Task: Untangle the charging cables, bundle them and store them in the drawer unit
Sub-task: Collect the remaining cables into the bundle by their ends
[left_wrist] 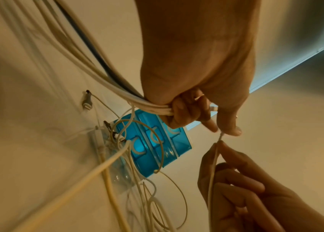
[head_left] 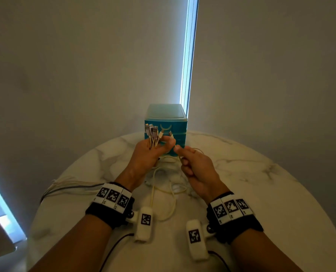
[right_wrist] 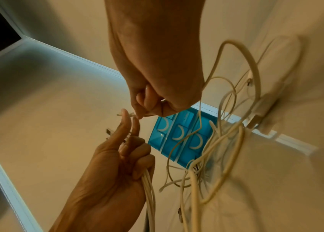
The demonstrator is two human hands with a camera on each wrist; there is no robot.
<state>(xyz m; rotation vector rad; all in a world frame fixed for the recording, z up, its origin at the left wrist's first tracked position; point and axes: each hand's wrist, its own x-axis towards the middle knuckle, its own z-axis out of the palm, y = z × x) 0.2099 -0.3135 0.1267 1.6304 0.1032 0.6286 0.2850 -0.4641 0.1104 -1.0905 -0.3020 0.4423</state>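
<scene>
A round marble table (head_left: pixel 261 183) fills the lower part of the room view. At its 12 o'clock edge, against the wall, stands the blue drawer unit (head_left: pixel 175 126), with all three drawers closed. In front of the unit, a tangle of loose charging cables (head_left: pixel 169 185) lies on the marble, and some strands run away to 9 o'clock over the table edge. The left hand (head_left: pixel 143 156) is raised at about 11 o'clock from the tangle and clasps a bundle of cables (head_left: pixel 153 136), whose plugs stand up like a fan. The right hand (head_left: pixel 196 167), just beside it at 1 o'clock, pinches one thin white cable (left_wrist: pixel 212 169) between thumb and forefinger; the left fingertips (left_wrist: pixel 234 130) hold the same cable's end.
</scene>
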